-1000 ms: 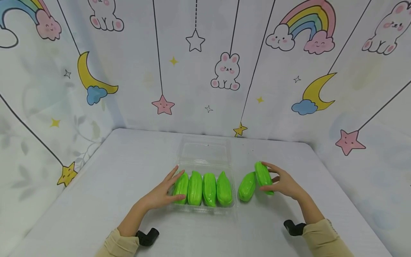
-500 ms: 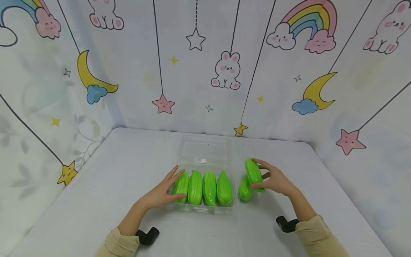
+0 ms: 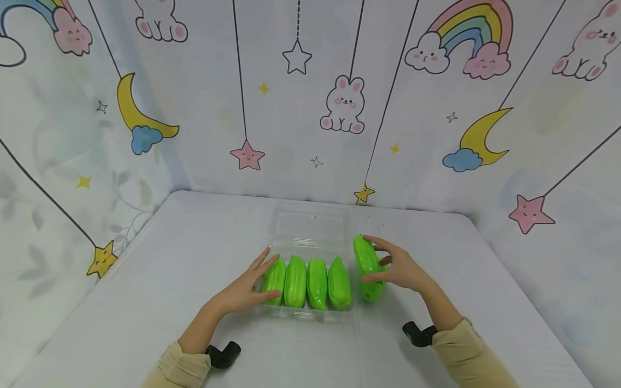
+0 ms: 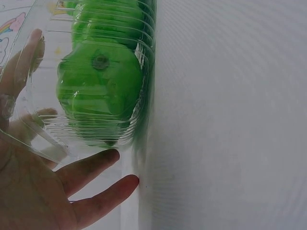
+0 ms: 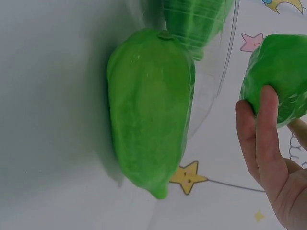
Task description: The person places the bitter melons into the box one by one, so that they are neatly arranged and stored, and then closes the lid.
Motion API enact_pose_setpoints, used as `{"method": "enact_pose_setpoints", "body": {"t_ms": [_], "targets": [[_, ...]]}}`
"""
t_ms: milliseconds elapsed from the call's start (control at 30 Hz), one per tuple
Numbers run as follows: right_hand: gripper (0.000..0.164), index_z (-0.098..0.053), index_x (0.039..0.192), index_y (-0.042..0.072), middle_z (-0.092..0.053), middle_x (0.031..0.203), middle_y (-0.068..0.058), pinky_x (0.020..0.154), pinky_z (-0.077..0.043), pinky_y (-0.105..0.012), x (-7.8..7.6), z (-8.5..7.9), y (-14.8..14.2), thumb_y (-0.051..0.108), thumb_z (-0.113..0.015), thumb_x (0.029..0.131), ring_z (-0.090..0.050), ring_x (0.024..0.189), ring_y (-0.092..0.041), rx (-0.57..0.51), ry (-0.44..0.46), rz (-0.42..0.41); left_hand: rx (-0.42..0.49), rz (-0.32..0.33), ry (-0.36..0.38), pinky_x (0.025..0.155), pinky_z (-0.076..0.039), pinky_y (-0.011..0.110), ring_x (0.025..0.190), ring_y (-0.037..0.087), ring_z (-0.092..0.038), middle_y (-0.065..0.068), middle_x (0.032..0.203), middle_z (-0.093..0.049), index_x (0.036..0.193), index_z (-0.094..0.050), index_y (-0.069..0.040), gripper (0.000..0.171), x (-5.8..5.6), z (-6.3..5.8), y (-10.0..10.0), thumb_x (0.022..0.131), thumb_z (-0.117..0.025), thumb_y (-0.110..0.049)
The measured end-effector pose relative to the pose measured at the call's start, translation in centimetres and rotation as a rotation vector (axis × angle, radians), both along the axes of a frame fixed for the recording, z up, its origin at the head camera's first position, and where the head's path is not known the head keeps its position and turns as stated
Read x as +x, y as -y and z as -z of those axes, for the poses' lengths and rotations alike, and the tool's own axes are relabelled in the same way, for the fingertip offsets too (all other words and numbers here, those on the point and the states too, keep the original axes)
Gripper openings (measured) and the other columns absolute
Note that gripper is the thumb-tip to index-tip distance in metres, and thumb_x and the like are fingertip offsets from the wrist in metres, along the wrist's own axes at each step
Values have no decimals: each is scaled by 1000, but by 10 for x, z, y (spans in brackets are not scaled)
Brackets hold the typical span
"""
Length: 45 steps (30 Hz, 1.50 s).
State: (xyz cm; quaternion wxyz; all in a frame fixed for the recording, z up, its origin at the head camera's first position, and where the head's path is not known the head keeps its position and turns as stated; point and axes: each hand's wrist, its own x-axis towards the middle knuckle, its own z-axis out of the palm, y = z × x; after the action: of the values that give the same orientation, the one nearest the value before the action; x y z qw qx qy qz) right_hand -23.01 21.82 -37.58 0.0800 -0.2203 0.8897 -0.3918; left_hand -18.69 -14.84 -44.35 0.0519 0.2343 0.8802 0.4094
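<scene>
A clear plastic clamshell box (image 3: 310,224) lies open on the table, its lid folded back. Several glossy, ribbed green fruits (image 3: 295,283) stand in a row in its base. My left hand (image 3: 245,290) spreads straight fingers against the box's left end; in the left wrist view fingertips (image 4: 111,155) are at its wall. My right hand (image 3: 405,269) holds another green fruit (image 3: 366,256) between thumb and fingers, raised right of the box. Partly hidden under it, one more green fruit (image 3: 372,292) lies on the table, shown whole in the right wrist view (image 5: 151,115).
The white table (image 3: 170,258) runs back to a cloth (image 3: 204,108) printed with stars, moons and rabbits. Each wrist bears a black camera mount, one at the left sleeve (image 3: 224,355) and one at the right sleeve (image 3: 418,334).
My right hand has carried the held fruit leftward, across the fruit lying on the table and up near the box's right edge. The left hand has stayed in place.
</scene>
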Motion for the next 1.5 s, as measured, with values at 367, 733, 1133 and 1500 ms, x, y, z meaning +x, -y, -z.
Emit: {"method": "enact_pose_setpoints", "body": {"t_ms": [367, 733, 1133, 1500], "targets": [[88, -37, 140, 20, -45, 129, -21, 69, -50, -32, 4, 1, 31, 33, -82, 66, -61, 87, -21, -14, 2, -26, 8, 3, 3, 97, -24, 63, 135, 40, -9, 11, 153, 3, 148, -18, -16, 81, -1, 0, 0, 85, -62, -43], [88, -38, 140, 20, -47, 128, -17, 67, -50, -31, 8, 6, 57, 34, -82, 66, -61, 87, -20, -44, -6, -50, 5, -1, 4, 98, -24, 62, 136, 38, -10, 11, 153, 2, 147, -18, -14, 81, 1, -1, 0, 85, -60, -45], [89, -37, 140, 23, -47, 130, -12, 68, -50, -31, 11, 7, 85, 38, -82, 65, -59, 90, -23, -30, -15, -73, 18, 7, 3, 98, -23, 62, 136, 38, -8, 12, 153, 2, 147, -18, -14, 80, 0, 0, 0, 86, -60, -43], [87, -38, 140, 21, -45, 133, -11, 69, -51, -32, 17, 13, 111, 39, -80, 67, -61, 87, -24, -61, -22, -88, 27, 17, 9, 98, -23, 63, 135, 40, -8, 13, 152, 2, 147, -18, -13, 78, 0, -1, 1, 88, -59, -41]]}}
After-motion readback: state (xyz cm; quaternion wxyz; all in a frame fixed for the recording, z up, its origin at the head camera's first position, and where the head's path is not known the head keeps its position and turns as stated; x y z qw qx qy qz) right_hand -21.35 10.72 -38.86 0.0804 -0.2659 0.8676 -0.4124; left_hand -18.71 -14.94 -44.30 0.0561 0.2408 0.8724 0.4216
